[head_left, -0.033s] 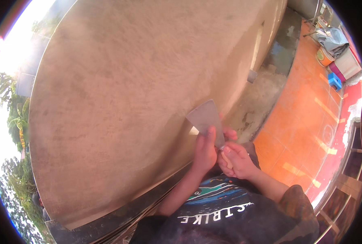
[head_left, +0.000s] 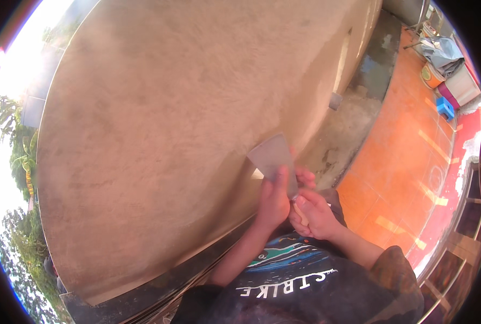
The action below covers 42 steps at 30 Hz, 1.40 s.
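Observation:
A flat metal scraper (head_left: pixel 268 151) with a pale handle is held up at the lower middle, in front of a grey-beige plastered wall (head_left: pixel 159 108). My left hand (head_left: pixel 273 202) grips the blade from below, thumb on its face and some fingertips showing past its right side. My right hand (head_left: pixel 313 213) is closed round the handle just below the blade, beside my left hand. Both forearms come in over my dark printed shirt.
An orange tiled floor (head_left: pixel 391 162) runs along the right, beside a damp concrete strip (head_left: pixel 348 135). At the upper right are buckets (head_left: pixel 431 75), grey sheeting (head_left: pixel 443 51) and a blue stool (head_left: pixel 444 108). A grille (head_left: pixel 456 259) is at the lower right. Trees (head_left: pixel 21 254) show at the left.

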Each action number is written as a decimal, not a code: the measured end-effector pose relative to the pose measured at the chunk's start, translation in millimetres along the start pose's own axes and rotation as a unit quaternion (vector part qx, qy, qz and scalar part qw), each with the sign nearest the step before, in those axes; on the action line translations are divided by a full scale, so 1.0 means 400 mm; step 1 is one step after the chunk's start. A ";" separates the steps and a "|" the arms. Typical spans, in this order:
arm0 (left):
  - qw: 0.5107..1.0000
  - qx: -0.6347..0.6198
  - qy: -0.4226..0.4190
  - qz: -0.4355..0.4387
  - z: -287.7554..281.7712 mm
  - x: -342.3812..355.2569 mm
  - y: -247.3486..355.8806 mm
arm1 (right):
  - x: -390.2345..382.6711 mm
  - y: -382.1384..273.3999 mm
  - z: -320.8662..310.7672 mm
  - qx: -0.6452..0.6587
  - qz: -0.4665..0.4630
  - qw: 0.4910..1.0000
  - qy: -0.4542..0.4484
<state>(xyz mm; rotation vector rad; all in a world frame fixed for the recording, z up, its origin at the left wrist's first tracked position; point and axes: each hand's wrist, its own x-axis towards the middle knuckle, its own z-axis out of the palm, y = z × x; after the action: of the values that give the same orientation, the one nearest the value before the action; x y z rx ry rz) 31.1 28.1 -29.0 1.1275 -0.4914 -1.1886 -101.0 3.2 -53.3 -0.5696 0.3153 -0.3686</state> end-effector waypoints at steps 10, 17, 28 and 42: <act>0.992 -0.105 -0.058 0.039 0.026 0.039 -0.005 | 0.015 0.001 -0.014 -0.016 -0.013 1.000 0.005; 0.999 -0.018 0.012 0.028 0.038 0.040 -0.008 | 0.030 0.009 -0.044 0.024 -0.003 0.999 -0.022; 0.992 0.092 -0.028 0.083 0.054 0.014 0.054 | 0.019 -0.008 0.001 -0.007 -0.044 0.998 -0.036; 0.993 0.034 -0.030 0.105 -0.003 0.037 -0.028 | 0.031 0.034 -0.034 -0.016 -0.062 0.998 0.012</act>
<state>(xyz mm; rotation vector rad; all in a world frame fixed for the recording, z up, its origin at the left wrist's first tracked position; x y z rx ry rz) 32.2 15.7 -42.8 1.0713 -0.6849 -1.0306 -91.8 2.0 -74.3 -0.6193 0.3099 -0.4913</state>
